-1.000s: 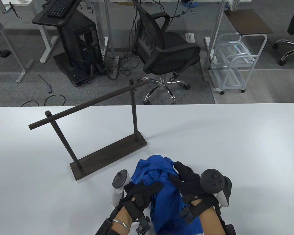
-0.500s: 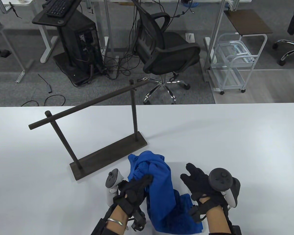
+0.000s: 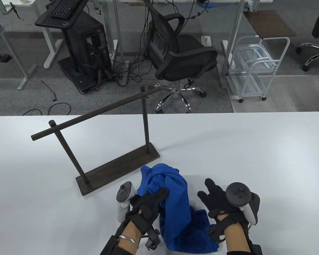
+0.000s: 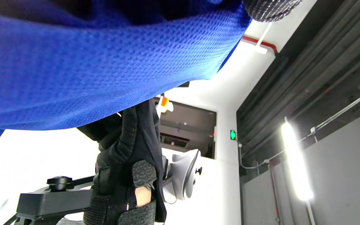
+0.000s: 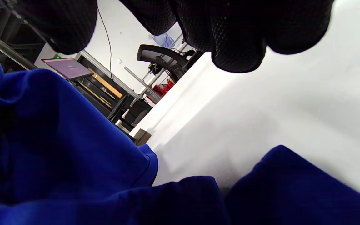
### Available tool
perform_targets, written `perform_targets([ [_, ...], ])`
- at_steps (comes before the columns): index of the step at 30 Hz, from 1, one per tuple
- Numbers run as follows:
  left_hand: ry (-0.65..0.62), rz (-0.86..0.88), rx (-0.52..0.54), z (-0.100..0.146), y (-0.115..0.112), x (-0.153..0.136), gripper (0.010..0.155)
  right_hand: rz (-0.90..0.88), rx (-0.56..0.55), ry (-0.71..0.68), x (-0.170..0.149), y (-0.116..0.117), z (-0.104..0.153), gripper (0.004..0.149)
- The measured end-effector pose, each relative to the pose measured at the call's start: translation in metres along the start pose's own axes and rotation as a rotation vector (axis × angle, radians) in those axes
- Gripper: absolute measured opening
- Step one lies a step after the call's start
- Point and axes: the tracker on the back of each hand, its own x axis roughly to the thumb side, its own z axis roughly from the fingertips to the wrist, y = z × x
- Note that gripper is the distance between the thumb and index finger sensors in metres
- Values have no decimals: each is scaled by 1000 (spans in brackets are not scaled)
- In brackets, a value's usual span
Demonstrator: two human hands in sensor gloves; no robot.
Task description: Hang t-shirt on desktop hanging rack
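Item: blue t-shirt (image 3: pixel 175 202), mesh-knit, bunched in a loose heap at the near edge of the white counter (image 3: pixel 255 148), just right of the near end of the rack's base.

Item: desktop hanging rack (image 3: pixel 117 164), dark wood, two uprights and a bare crossbar (image 3: pixel 95 114), standing left of centre and angled away to the far right.

Left hand (image 3: pixel 146 207): fingers curled into a raised fold of the shirt, gripping it; the left wrist view shows cloth draped right across the fingers.

Right hand (image 3: pixel 218 199): fingers spread and extended, holding nothing, hovering just right of the heap, apart from the cloth.

Step in hand, as judged: gathering the shirt for lifting. Advice: the right hand should take a second hold well apart from the left, ideally at hem or shoulder, so the cloth spreads rather than balls. Lift high enough to clear the crossbar, then drape evenly on both sides. Risk: a snag could tip the light rack.
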Motion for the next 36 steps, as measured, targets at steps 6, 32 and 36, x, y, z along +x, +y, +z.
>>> perform_targets([
  [6, -11, -86, -21, -8, -11, 39, 79, 4, 12, -4, 1, 1, 0, 73],
  [32, -209, -632, 248, 17, -38, 243, 77, -39, 5, -34, -1, -1, 0, 72],
  [36, -238, -690, 289, 25, -39, 268, 76, -32, 13, -36, -1, 0, 1, 72],
])
